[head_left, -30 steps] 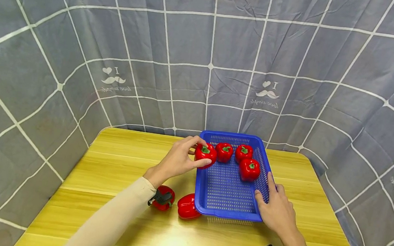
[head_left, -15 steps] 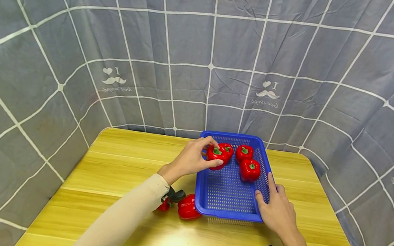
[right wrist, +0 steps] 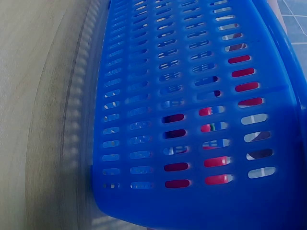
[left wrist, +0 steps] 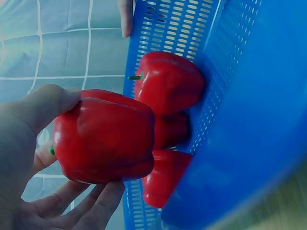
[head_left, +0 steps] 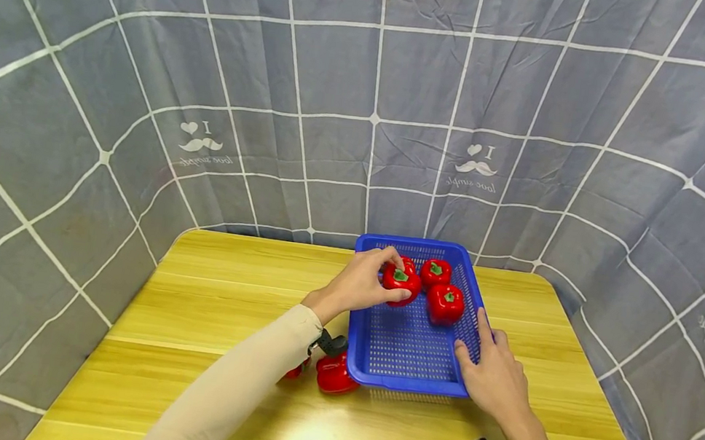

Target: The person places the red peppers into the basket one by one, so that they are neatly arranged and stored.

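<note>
My left hand [head_left: 366, 280] holds a red bell pepper [head_left: 401, 287] by its sides, thumb on one side and fingers on the other, over the blue plastic basket [head_left: 411, 384]. In the left wrist view the held bell pepper [left wrist: 108, 139] hangs near the basket's slotted wall, its green stem toward the palm. Three more red bell peppers [head_left: 445, 305] sit in the far half of the basket, one partly hidden behind the held one. My right hand [head_left: 497, 376] grips the basket's right rim, thumb inside. Through the slots of the wall [right wrist: 158, 206], red shows in the right wrist view.
On the wooden table [head_left: 221, 270], left of the basket's near corner, lies a red bell pepper [head_left: 335, 376]. Another bell pepper [head_left: 296, 370] beside it is mostly covered by my left sleeve. A grey gridded curtain [head_left: 340, 101] encloses the table's back and sides.
My left hand has carried the bell pepper rightward, from the basket's left edge to over its far half. The right hand and the basket have stayed in place.
</note>
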Action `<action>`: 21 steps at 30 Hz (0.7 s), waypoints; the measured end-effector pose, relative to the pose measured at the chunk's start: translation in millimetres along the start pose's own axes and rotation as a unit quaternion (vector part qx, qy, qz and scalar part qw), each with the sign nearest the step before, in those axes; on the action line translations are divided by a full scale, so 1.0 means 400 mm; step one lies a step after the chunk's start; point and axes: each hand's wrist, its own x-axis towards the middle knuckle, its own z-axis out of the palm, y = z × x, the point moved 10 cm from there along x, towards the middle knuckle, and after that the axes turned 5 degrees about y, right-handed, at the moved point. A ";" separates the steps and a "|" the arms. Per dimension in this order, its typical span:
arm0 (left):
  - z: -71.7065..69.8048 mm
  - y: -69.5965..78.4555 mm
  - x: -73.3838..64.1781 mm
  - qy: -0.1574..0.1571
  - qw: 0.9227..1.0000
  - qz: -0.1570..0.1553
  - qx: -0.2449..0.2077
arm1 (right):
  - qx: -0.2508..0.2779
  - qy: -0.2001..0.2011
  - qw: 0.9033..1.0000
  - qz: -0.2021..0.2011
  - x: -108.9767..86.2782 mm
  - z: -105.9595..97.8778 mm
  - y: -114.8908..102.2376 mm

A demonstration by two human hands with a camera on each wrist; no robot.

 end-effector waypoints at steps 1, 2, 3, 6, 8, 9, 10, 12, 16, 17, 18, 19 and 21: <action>0.006 0.000 0.004 -0.005 1.000 -0.002 0.001 | 0.001 0.000 1.000 0.000 0.000 0.000 0.000; 0.013 0.000 0.008 -0.010 1.000 -0.004 0.002 | 0.002 0.000 1.000 0.000 0.001 0.000 0.001; 0.019 0.000 0.012 -0.014 1.000 -0.006 0.003 | 0.002 0.000 1.000 0.000 0.001 0.000 0.001; 0.037 0.001 0.024 -0.025 1.000 -0.010 0.008 | 0.001 -0.001 1.000 0.000 0.001 0.002 0.002; 0.046 0.001 0.032 -0.029 0.999 -0.010 0.009 | 0.001 -0.002 1.000 0.000 0.002 0.004 0.002; 0.050 0.002 0.035 -0.031 0.999 -0.010 0.009 | 0.000 -0.003 1.000 0.001 0.002 0.005 0.003; 0.054 0.003 0.039 -0.034 0.999 -0.010 0.008 | 0.000 -0.003 1.000 0.001 0.002 0.006 0.003; 0.063 0.004 0.045 -0.040 0.999 -0.010 0.006 | -0.001 -0.004 1.000 0.001 0.002 0.006 0.003; 0.082 0.002 0.054 -0.053 0.998 -0.010 0.015 | -0.002 -0.002 1.000 0.000 0.001 0.005 0.004; 0.086 0.002 0.056 -0.056 0.998 -0.010 0.021 | -0.002 -0.001 1.000 -0.001 0.001 0.004 0.004; 0.091 0.001 0.058 -0.058 0.998 -0.007 0.027 | -0.002 -0.001 1.000 -0.001 0.001 0.004 0.004; 0.095 0.001 0.059 -0.062 0.998 -0.006 0.031 | -0.003 -0.001 1.000 -0.001 0.001 0.003 0.004; 0.103 0.002 0.061 -0.066 0.997 -0.001 0.035 | -0.003 -0.001 1.000 -0.001 0.001 0.003 0.005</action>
